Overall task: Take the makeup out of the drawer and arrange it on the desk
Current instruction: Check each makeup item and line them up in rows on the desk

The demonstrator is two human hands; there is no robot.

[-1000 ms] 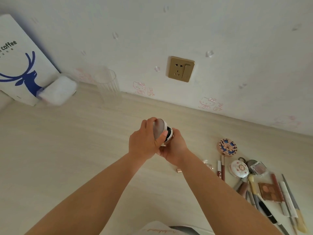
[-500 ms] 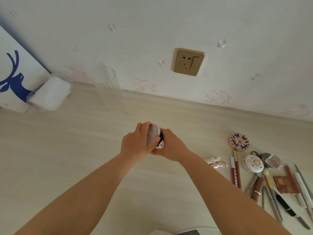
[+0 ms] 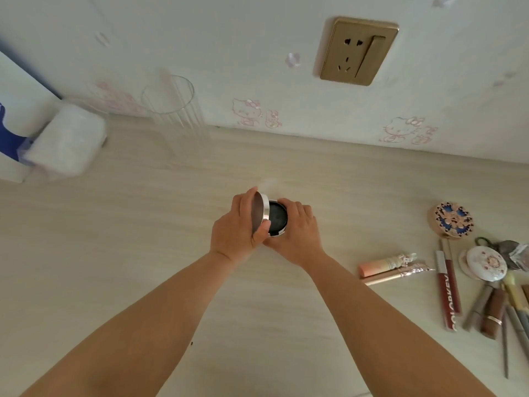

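Both hands hold a round compact (image 3: 276,220) over the worktop (image 3: 114,253), well left of the lipsticks (image 3: 448,287): right hand (image 3: 297,234) fingers curled round its base, left hand (image 3: 237,227) gripping the lid (image 3: 261,211) — hinged up, dark inside facing the camera. Round, it has no long axis. A slip could drop it — the puff might fall out.

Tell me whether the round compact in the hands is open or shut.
Open: the left hand holds its lid tilted up, baring the dark inside of the compact.
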